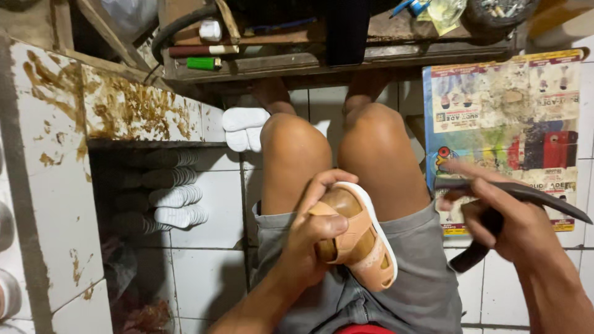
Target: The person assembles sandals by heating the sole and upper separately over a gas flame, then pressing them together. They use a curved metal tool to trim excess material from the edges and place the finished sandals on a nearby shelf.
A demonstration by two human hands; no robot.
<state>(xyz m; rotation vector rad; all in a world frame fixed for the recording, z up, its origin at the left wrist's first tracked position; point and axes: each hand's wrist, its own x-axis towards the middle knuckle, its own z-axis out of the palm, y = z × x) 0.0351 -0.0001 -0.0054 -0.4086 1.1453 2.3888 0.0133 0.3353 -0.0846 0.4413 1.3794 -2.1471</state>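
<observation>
Your left hand (309, 232) is wrapped around a small tan sandal (359, 241) with a white sole, fingers curled over the top and side, and it sits on your lap just above the grey shorts (421, 266), between your knees and your belly. Your right hand (495, 219) is closed on a dark tool (526, 196), a long flat strip sticking out to the right with a darker handle poking down below your fist, and it's off to the side, apart from the sandal. Looks to me like you're about to work the shoe with that tool, so I'd keep the sandal braced against your thigh so it can't twist, keep your left fingers clear of whatever edge the tool meets, and bring the tool in low and slow rather than stabbing at it. Tilting the sole toward you would probably give a better view of the seam too. As for storage: the dark cubby (154, 192) under the stained white tile counter (55, 185) holds stacked white shoe soles (176, 207), ribbed side out, and another pair of white soles (244, 127) lies on the floor by your left knee. The wooden shelf (309, 59) up front has a green lighter (204, 63), a small white bottle (210, 29) and other bits too dark to make out.
</observation>
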